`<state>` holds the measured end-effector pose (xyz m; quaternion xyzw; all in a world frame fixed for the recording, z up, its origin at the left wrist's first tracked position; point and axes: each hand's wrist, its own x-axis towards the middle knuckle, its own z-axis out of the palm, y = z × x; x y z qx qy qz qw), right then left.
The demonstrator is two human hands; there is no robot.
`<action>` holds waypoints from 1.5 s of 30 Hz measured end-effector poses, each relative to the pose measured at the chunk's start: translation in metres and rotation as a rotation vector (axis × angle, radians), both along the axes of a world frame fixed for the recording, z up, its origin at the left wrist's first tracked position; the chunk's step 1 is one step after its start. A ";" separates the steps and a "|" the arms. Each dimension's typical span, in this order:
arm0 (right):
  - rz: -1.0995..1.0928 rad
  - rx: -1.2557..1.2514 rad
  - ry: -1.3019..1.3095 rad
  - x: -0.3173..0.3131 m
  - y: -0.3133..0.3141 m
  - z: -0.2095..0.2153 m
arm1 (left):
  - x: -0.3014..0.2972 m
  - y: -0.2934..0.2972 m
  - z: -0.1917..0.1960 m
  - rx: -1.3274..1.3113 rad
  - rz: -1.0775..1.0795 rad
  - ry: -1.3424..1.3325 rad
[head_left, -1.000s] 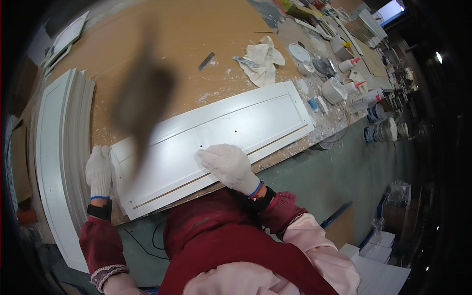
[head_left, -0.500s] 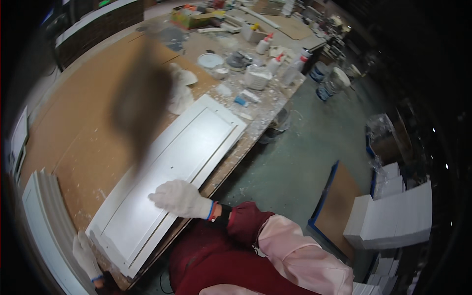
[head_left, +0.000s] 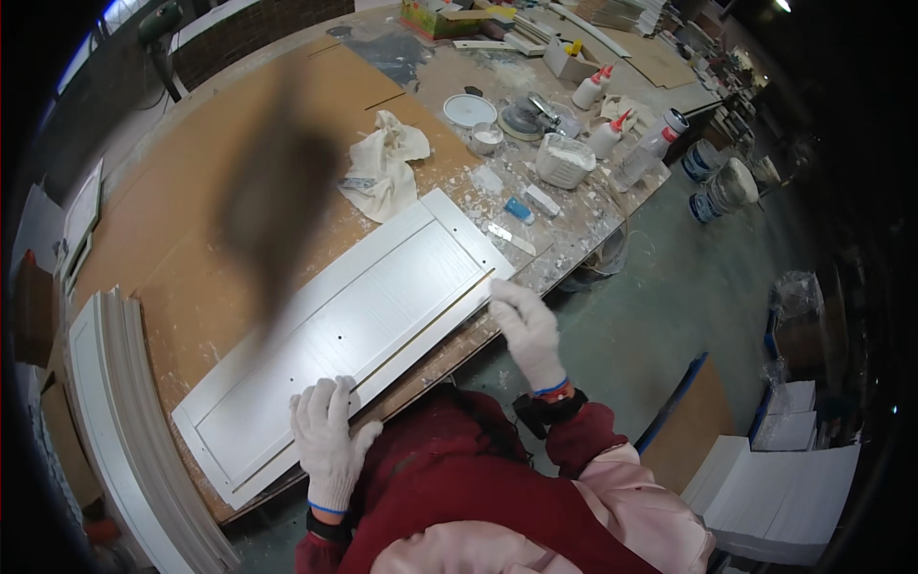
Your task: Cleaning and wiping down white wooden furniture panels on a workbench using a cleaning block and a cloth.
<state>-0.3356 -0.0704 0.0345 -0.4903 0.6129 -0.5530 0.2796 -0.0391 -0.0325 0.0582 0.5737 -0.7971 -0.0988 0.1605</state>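
So the person is working a long white cabinet door panel (head_left: 349, 330) lying flat along the near edge of the workbench (head_left: 206, 206). Left hand (head_left: 328, 442) is pressing down open and flat near the panel's near end, right hand (head_left: 526, 325) is curling its fingers loosely around the far corner edge, gripping nothing else. I'd be keeping that flat palm firm so the panel isn't sliding off the bench. Compared with half a second ago, the right hand has travelled from mid-panel out to the corner.

A dark blurred smear (head_left: 273, 206) hides part of the workbench (head_left: 191, 124) and white panel (head_left: 373, 316).
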 end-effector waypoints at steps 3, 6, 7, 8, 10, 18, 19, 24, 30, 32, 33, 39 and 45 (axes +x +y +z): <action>-0.028 0.187 -0.170 -0.052 0.006 -0.012 | -0.031 -0.012 -0.012 -0.141 0.050 -0.047; 0.025 0.219 -0.167 -0.065 0.002 -0.024 | -0.040 -0.020 -0.019 -0.094 0.081 -0.119; 0.056 0.194 -0.104 -0.066 -0.004 -0.027 | -0.043 -0.024 -0.018 -0.115 0.090 -0.123; 0.066 0.205 -0.116 -0.068 -0.011 -0.030 | -0.044 -0.025 -0.019 -0.104 0.099 -0.137; 0.172 0.106 0.337 -0.070 -0.022 -0.037 | -0.045 -0.025 -0.025 -0.143 0.099 -0.126; 0.584 0.210 0.247 -0.114 -0.011 -0.024 | -0.043 -0.031 -0.023 -0.127 0.145 -0.200; 0.554 0.245 0.223 -0.119 -0.010 -0.026 | -0.044 -0.032 -0.024 -0.133 0.151 -0.198; 0.262 0.281 -0.294 -0.125 -0.040 -0.036 | -0.046 -0.026 -0.024 -0.102 0.180 -0.200; 0.431 0.229 0.226 -0.119 -0.104 -0.001 | -0.050 -0.032 -0.023 -0.064 0.197 -0.171; 0.459 0.283 0.269 -0.115 -0.126 0.010 | -0.049 -0.033 -0.025 -0.069 0.190 -0.167; 0.423 0.251 0.290 -0.111 -0.135 0.013 | -0.050 -0.033 -0.026 -0.043 0.173 -0.137; 0.550 0.369 0.522 -0.100 -0.188 0.037 | -0.076 -0.047 -0.015 -0.087 0.174 -0.066; 0.809 0.260 0.814 -0.083 -0.248 0.035 | -0.075 -0.048 -0.015 -0.043 0.167 -0.010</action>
